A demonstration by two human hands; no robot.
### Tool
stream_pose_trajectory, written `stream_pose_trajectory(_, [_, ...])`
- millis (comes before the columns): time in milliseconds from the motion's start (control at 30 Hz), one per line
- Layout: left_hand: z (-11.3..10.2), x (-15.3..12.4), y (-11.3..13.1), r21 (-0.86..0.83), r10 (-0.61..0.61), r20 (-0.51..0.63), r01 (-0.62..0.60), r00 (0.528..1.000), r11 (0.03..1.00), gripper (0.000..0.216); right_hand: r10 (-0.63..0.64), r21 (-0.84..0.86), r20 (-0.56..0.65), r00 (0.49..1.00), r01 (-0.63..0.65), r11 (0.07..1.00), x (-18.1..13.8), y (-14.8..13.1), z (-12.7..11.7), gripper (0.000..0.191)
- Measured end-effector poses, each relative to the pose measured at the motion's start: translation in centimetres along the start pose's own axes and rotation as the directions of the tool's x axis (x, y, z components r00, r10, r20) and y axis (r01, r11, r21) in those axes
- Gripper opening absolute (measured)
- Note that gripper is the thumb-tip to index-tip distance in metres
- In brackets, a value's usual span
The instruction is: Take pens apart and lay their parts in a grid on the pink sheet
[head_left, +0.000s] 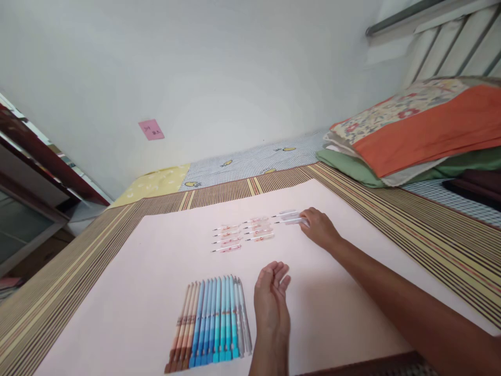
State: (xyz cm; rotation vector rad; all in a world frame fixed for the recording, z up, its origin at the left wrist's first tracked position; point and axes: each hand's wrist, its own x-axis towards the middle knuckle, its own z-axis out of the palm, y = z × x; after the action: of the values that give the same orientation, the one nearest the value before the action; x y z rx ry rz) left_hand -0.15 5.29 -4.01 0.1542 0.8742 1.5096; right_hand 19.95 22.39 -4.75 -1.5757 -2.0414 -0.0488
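Observation:
On a pale pink sheet (pixel 148 292), my right hand (pixel 320 227) reaches to the far side with its fingers closed on a clear pen refill (pixel 288 220); a second refill lies right beside that one. To their left, several more clear refills (pixel 242 233) lie in two short columns. My left hand (pixel 271 295) rests on its edge near the middle of the sheet, fingers stretched out and holding nothing. Just left of it lies a tight row of pen barrels (pixel 211 322), brown at the left, blue in the middle, grey at the right.
The sheet lies on a striped woven mat (pixel 70 277) over a bed. Folded orange, floral and green bedding (pixel 422 130) is stacked at the far right. A white wall with a pink note (pixel 151 129) rises behind. Dark furniture (pixel 31 177) stands at the left.

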Motion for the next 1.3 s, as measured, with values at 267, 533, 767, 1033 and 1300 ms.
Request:
stream_pose_trajectory(267, [0.1,-0.1,0.1,0.002,0.005,-0.003,-0.005,1.000,1.000,0.030,0.140,0.244,-0.025,0.990,-0.130,0.961,0.1,1.2,1.2,0.014])
stream_pose_trajectory(533, [0.1,0.0,0.0,0.010,0.010,-0.004,-0.010,1.000,1.000,0.029,0.269,0.371,0.016,0.963,-0.256,0.893,0.5,1.8,1.7,0.016])
stream_pose_trajectory(767, [0.1,0.0,0.1,0.008,0.008,-0.001,-0.008,1.000,1.000,0.030,0.297,0.353,0.032,0.954,-0.289,0.890,0.8,1.5,1.5,0.014])
stream_pose_trajectory(1033, [-0.1,0.1,-0.1,0.010,0.009,0.008,-0.010,1.000,1.000,0.030,0.296,0.317,0.019,0.955,-0.286,0.904,0.4,0.9,1.4,0.018])
stream_pose_trajectory(1300, [0.0,0.0,0.0,0.011,0.006,0.000,-0.006,1.000,1.000,0.029,0.309,0.195,-0.004,0.951,-0.303,0.933,0.6,-0.2,1.3,0.020])
